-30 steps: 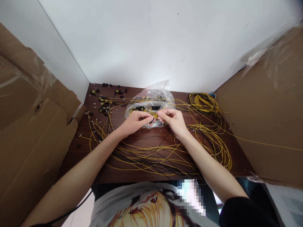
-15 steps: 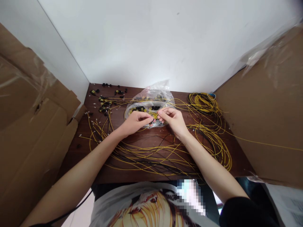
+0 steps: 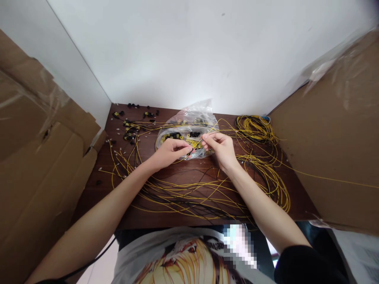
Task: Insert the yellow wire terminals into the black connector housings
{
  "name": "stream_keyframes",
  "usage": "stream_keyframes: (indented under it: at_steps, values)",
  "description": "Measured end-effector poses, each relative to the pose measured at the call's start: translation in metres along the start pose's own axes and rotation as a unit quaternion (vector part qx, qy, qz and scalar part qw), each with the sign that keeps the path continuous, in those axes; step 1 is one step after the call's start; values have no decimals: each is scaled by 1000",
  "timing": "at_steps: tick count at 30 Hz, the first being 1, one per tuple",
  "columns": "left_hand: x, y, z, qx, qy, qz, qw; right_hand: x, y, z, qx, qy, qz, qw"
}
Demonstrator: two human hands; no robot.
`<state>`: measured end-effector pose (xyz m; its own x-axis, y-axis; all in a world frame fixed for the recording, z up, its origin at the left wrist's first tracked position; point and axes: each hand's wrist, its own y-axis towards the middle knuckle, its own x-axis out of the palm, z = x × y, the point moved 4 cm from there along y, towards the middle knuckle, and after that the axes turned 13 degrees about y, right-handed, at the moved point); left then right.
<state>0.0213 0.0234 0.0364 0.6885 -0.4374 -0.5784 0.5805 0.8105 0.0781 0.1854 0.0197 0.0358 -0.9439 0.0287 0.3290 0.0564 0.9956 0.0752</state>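
A thin yellow wire (image 3: pixel 199 142) runs between my two hands, above an open clear plastic bag (image 3: pixel 204 110) of black and yellow connector parts (image 3: pixel 193 135). My left hand (image 3: pixel 175 150) is closed, thumb against fingers, around the wire's lower end; a small dark piece shows at the fingertips, too small to name. Up and to the right, my right hand (image 3: pixel 218 145) pinches the same wire between thumb and forefinger. Its remaining fingers are curled in.
Long yellow and black wires (image 3: pixel 189 197) loop across the brown table (image 3: pixel 177 223). A coiled wire bundle (image 3: pixel 253 128) lies at the back right. Small black and yellow parts (image 3: pixel 130 130) are scattered at the back left. Cardboard sheets (image 3: pixel 331 130) stand on both sides, a white wall (image 3: pixel 189 51) behind.
My right hand has shifted a little to the right, away from my left hand, and more of the yellow wire shows between them. The left hand has stayed in place.
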Motion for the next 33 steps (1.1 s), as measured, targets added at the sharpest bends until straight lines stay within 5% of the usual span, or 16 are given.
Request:
stream_keyframes:
  at_steps: [12, 25, 33]
  values:
    - [1, 0, -1, -6, -3, -11, 1000, 9, -3, 5, 29, -49, -97, 994]
    - [2, 0, 0, -7, -4, -7, 1000, 0, -1, 2, -5, -21, -2, 1000]
    - [2, 0, 0, -2, -2, -11, 1000, 4, -2, 4, 1, -46, -58, 997]
